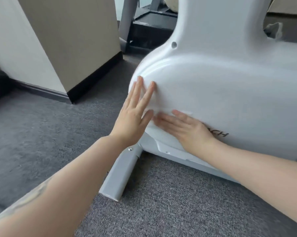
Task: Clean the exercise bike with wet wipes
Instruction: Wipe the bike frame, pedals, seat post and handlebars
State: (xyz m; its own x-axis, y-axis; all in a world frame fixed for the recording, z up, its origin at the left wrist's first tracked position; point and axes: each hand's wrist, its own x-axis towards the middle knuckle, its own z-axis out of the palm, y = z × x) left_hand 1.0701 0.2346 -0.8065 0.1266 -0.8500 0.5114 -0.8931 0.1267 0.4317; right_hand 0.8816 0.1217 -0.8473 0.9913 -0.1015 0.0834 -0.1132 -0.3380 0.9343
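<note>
The exercise bike's white plastic housing (221, 86) fills the upper right of the view, with dark lettering low on its side. A white wet wipe (159, 105) lies flat against the housing's lower left curve. My left hand (135, 113) presses on the wipe's left part with straight, spread fingers. My right hand (183, 127) lies flat on the wipe's lower right part, fingers pointing left toward the left hand. The wipe is hard to tell apart from the white housing.
The bike's grey floor stabiliser bar (120, 173) juts toward me across the grey carpet (41, 134). A beige wall corner with a black skirting board (93, 74) stands at left. Dark equipment frames (149, 26) stand behind the bike.
</note>
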